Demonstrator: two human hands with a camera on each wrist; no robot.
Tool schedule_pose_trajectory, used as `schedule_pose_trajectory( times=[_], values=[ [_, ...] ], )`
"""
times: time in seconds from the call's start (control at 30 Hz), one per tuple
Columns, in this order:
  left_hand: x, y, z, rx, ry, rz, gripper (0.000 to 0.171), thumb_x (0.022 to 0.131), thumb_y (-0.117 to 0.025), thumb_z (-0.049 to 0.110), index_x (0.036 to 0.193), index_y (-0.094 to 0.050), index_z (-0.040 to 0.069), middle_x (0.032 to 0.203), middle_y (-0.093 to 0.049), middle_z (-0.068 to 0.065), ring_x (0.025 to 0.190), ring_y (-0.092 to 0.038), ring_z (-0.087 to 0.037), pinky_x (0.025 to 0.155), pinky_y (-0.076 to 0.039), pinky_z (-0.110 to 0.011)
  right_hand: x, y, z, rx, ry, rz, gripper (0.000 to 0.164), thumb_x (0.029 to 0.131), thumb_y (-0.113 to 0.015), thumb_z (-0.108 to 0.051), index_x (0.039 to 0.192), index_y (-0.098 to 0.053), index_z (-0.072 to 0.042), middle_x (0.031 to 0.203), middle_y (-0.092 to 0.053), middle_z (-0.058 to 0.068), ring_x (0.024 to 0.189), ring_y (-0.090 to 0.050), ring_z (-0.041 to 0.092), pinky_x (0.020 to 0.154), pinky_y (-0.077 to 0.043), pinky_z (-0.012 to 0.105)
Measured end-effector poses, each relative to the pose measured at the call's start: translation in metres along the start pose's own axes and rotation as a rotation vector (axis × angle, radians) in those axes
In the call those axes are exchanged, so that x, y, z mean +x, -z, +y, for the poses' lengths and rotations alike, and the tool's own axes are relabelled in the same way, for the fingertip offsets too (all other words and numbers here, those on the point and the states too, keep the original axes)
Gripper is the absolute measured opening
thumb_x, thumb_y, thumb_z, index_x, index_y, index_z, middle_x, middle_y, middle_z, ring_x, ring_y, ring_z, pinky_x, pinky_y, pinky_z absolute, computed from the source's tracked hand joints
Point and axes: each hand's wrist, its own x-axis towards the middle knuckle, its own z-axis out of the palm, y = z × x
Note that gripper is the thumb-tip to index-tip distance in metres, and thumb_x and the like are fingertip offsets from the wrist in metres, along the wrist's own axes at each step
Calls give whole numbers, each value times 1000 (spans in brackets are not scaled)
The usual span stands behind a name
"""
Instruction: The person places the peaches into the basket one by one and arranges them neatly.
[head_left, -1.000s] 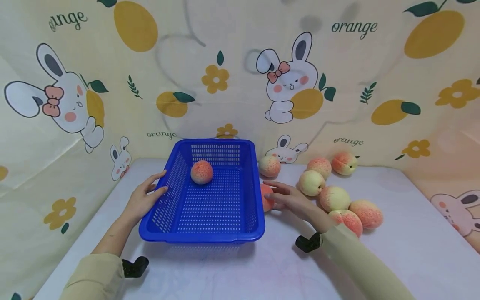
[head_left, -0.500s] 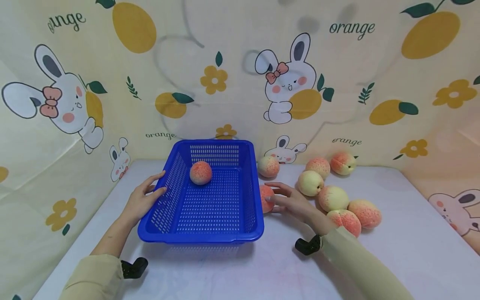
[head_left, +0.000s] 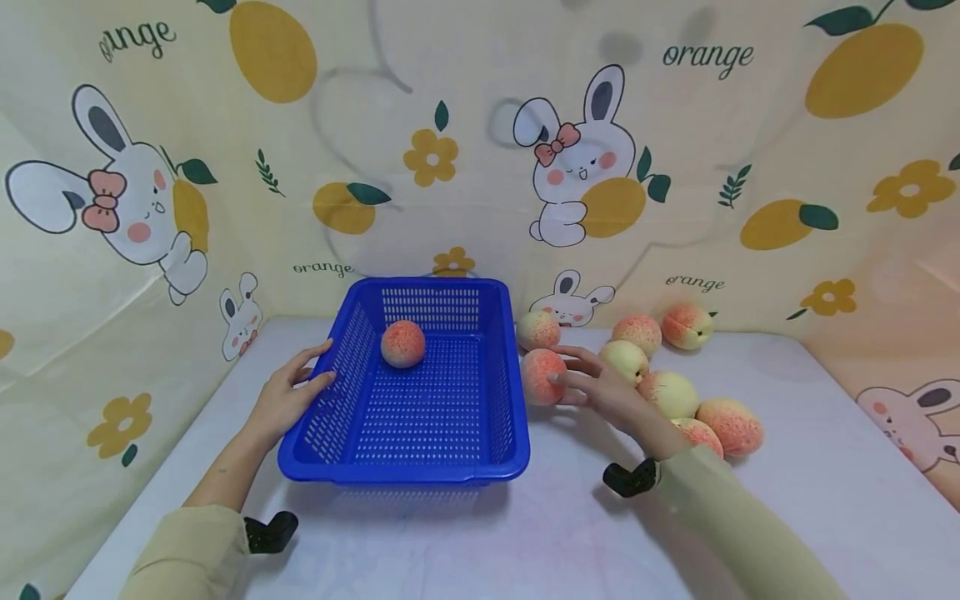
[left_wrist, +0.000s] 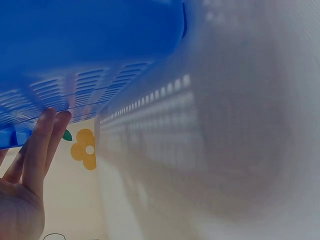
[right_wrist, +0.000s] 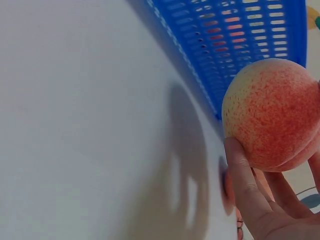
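Left hand (head_left: 283, 402) rests straight-fingered against basket (head_left: 420, 421) | right hand (head_left: 603, 393) pinches peach (head_left: 542, 377) | I'd clear the rim (head_left: 405, 477) gently

A curtained-off nook, room type unclear: rabbit-printed cloth (head_left: 480, 100) hangs behind the table (head_left: 555, 542) and beside both its ends.

Basket (head_left: 405, 477) mid-frame on the desk (head_left: 480, 558), one peach (head_left: 403, 344) inside towards its upper left, more peaches (head_left: 669, 395) out right!
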Motion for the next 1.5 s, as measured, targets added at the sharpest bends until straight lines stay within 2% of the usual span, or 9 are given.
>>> schedule_pose_trajectory(
  times=[0.27, 0.37, 0.6, 0.8, 1.03, 1.2, 1.27, 1.4, 1.5],
  values=[
    [-2, 1, 3, 24, 6, 11, 57, 99, -50, 25, 151, -30, 16, 129, -51, -35, 91, -66, -31, 66, -58, -36, 1, 6, -18, 12, 53, 16, 58, 92, -63, -14, 144, -38, -8, 144, -36, 21, 105, -56, 15, 82, -56, 35],
    [-2, 1, 4, 33, 9, 15, 57, 99, -50, 26, 151, -31, 16, 128, -52, -35, 92, -66, -32, 67, -58, -36, 2, 7, -27, 28, 47, 39, 59, 91, -64, -13, 144, -39, -10, 145, -35, 18, 105, -57, 15, 82, -57, 35],
    [-2, 1, 5, 33, 7, 16, 57, 99, -51, 26, 151, -31, 17, 127, -53, -34, 91, -66, -30, 67, -57, -34, 2, 11, -48, -19, -9, 91, 59, 88, -70, -29, 140, -44, -23, 143, -38, 11, 110, -54, 21, 87, -55, 35],
    [-2, 1, 3, 31, 8, 14, 57, 99, -50, 27, 151, -30, 17, 129, -51, -34, 95, -65, -33, 68, -57, -36, 6, 9, -64, -66, 23, 70, 63, 89, -68, -35, 145, -40, -25, 145, -38, 10, 120, -50, 25, 91, -53, 37],
    [-3, 2, 3, 18, 6, 14, 57, 98, -51, 25, 151, -31, 16, 129, -51, -35, 95, -65, -34, 68, -58, -36, 18, -9, -93, -100, 32, 72, 62, 90, -65, -37, 145, -39, -24, 141, -42, 11, 118, -50, 29, 95, -50, 40],
    [-4, 2, 4, 16, 2, 20, 56, 98, -51, 24, 150, -32, 16, 128, -52, -35, 94, -65, -33, 68, -57, -35, 31, -29, -113, -78, 16, 83, 64, 89, -65, -40, 145, -39, -23, 139, -46, 10, 120, -51, 33, 96, -49, 42],
    [-4, 1, 4, 8, -1, 20, 56, 98, -52, 24, 150, -33, 16, 126, -53, -35, 90, -66, -31, 66, -57, -34, 37, -36, -118, -40, 9, 92, 63, 89, -66, -38, 144, -40, -21, 141, -45, 10, 122, -52, 35, 97, -49, 45],
    [-3, 1, 4, -3, -8, 19, 56, 98, -52, 25, 150, -34, 15, 124, -54, -34, 86, -66, -25, 64, -56, -32, 47, -48, -125, -13, -4, 118, 62, 89, -66, -36, 144, -41, -19, 143, -45, 9, 120, -55, 35, 95, -50, 45],
    [-2, 2, 3, -1, -11, 20, 56, 98, -52, 25, 149, -34, 15, 124, -55, -34, 86, -66, -26, 64, -56, -32, 53, -54, -128, -6, -5, 128, 60, 91, -65, -35, 143, -42, -17, 143, -46, 9, 119, -56, 34, 94, -51, 42]
  ],
)
